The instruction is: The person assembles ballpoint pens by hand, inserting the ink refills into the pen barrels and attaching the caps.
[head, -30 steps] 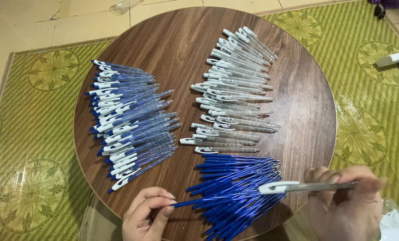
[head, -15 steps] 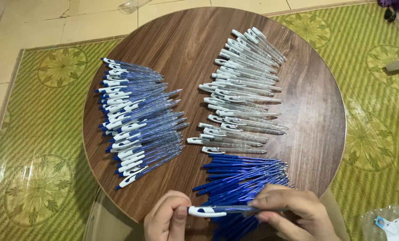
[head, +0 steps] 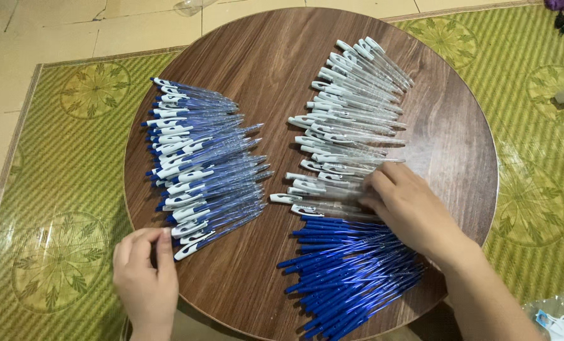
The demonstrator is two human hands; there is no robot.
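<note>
Round table (head: pixel 282 57) on mat (head: pixel 54 189). Assembled pens (head: pixel 200 164) along the left edge. Empty barrels (head: pixel 351 120) right of centre, toward the far edge. Refills (head: pixel 351 265) at the near edge, right, just in front of the barrels.

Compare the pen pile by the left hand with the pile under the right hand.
The assembled pens show blue cores; the empty barrels look clear and colourless. The left hand only touches its pile's end; the right hand rests on its pile. Both have white clips.
</note>
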